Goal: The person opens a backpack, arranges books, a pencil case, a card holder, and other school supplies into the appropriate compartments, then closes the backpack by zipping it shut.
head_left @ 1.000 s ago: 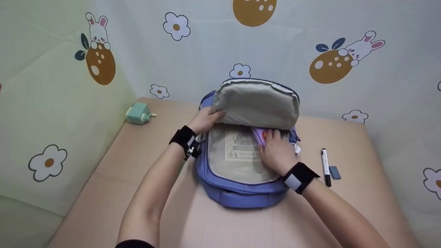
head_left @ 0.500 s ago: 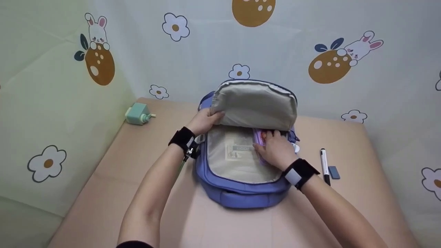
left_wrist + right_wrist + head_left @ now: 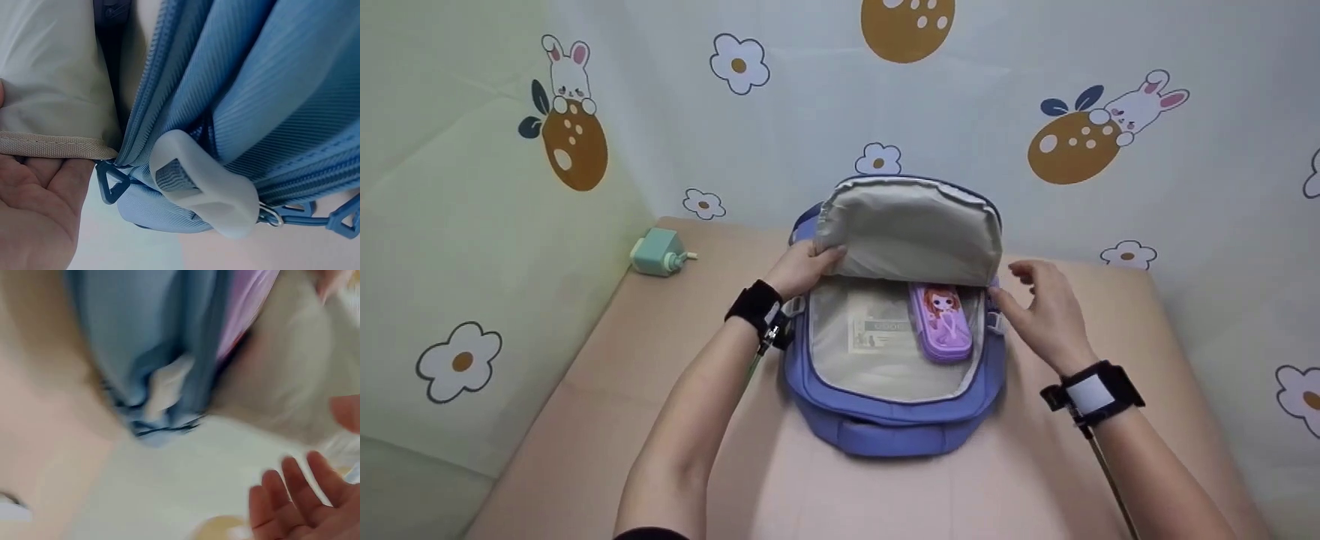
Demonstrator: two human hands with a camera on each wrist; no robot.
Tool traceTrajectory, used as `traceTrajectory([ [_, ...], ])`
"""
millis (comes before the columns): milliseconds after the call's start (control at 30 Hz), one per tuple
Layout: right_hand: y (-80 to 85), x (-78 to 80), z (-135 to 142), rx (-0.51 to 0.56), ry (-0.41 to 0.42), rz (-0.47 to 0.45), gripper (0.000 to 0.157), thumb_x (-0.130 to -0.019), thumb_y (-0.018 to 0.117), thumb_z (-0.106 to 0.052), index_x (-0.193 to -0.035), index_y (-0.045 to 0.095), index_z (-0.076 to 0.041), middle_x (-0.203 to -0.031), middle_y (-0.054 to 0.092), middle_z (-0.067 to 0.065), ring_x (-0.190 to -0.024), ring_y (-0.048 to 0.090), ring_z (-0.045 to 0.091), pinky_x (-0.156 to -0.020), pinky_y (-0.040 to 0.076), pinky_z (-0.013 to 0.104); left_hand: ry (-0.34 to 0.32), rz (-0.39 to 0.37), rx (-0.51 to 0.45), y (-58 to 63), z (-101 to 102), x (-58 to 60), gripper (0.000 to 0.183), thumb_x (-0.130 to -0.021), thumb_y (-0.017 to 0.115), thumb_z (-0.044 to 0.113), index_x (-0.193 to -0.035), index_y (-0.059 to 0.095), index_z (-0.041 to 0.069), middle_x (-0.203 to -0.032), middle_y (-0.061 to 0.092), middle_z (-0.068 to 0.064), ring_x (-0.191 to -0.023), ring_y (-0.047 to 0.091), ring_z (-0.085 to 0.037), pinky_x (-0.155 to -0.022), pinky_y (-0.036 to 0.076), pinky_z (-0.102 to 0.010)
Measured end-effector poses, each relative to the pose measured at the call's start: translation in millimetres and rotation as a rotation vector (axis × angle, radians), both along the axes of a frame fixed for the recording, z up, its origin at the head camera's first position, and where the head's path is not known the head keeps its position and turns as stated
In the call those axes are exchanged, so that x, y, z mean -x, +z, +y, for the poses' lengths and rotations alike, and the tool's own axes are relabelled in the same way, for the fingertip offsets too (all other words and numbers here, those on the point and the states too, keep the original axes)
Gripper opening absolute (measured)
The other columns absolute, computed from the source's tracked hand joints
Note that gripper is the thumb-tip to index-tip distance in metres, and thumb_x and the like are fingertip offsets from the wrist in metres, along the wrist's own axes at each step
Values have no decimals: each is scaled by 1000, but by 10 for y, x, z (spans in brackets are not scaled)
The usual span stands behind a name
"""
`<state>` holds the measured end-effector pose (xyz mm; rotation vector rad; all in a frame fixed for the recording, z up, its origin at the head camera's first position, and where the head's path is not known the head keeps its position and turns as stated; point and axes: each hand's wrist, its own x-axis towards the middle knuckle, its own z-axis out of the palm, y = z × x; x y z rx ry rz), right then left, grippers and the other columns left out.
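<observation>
Right wrist view, blurry. Right hand [image 3: 329, 517], fingers extended, just beside beige flap [image 3: 287, 377]. Blue bag [image 3: 132, 320] carries white buckle [image 3: 167, 388] on its side; purple item [image 3: 244, 309] sits along bag's inner edge, by flap. Pinkish tabletop [image 3: 45, 422]: small white-and-dark object [image 3: 12, 509] in from its edge, blurred.

A teal object [image 3: 657, 251] sits on the table [image 3: 877, 495] near bunny-print fabric [image 3: 802, 120].

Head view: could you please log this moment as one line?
left hand: grips raised flap | right hand: holds nothing, beside backpack | purple case: inside backpack | pump bottle: table, left
</observation>
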<state>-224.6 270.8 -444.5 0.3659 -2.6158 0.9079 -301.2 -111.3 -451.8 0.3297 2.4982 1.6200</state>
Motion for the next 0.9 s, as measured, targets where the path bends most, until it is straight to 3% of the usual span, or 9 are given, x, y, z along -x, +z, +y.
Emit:
traceTrajectory([
  [133, -120, 192, 155, 135, 40, -154, 79, -95, 73, -42, -154, 39, -1, -152, 44, 23, -140, 39, 44, -111, 31, 64, -7, 3, 3, -2, -6, 3, 41, -105, 58, 40, -76, 54, 12, -73, 52, 3, -67, 47, -15, -65, 38, -29],
  [233, -201, 332, 173, 153, 98, -258, 86, -93, 73, -46, -158, 33, -7, -159, 38, 20, -148, 30, 41, -116, 25, 64, -9, 2, -5, -5, -2, -1, 40, -105, 58, 39, -78, 57, 9, -74, 53, 1, -69, 48, -17, -65, 38, -29],
  [333, -256, 450, 140, 155, 153, -311, 78, -94, 73, -45, -157, 41, -11, -158, 42, 17, -148, 32, 38, -117, 26, 61, -10, -2, -19, -7, 8, -10, 41, -105, 58, 38, -79, 59, 6, -75, 54, 1, -73, 51, -23, -66, 39, -29],
  [467, -307, 546, 75, 188, 184, -333, 63, -96, 71, -43, -146, 56, -9, -147, 55, 16, -138, 47, 35, -114, 34, 55, -7, -19, -36, -6, 13, -25, 40, -105, 58, 38, -82, 62, 5, -81, 60, -1, -85, 56, -34, -69, 40, -29],
  [567, -329, 566, 32, 214, 173, -320, 54, -97, 70, -44, -134, 65, -5, -131, 66, 16, -119, 60, 29, -100, 48, 42, -6, -35, -50, -10, 1, -22, 39, -105, 58, 37, -90, 69, 3, -92, 67, -4, -90, 60, -28, -76, 44, -28],
  [667, -341, 574, -1, 238, 157, -292, 48, -96, 70, -45, -125, 69, -7, -119, 70, 11, -103, 64, 23, -84, 49, 29, 3, -46, -53, -17, -19, -10, 40, -105, 58, 38, -98, 72, 2, -98, 70, -5, -92, 61, -23, -81, 45, -28],
  [800, -353, 596, -35, 281, 158, -279, 44, -97, 70, -43, -123, 70, -8, -117, 71, 10, -101, 65, 23, -82, 49, 23, 9, -50, -59, -21, -27, -3, 40, -105, 58, 38, -91, 68, 2, -95, 68, -5, -95, 61, -31, -80, 46, -31],
  [900, -356, 612, -43, 294, 171, -300, 45, -98, 68, -43, -125, 68, -6, -118, 70, 13, -103, 65, 26, -83, 49, 23, 4, -51, -65, -21, -25, -6, 39, -105, 58, 38, -88, 66, 3, -93, 66, -4, -91, 60, -29, -80, 46, -32],
])
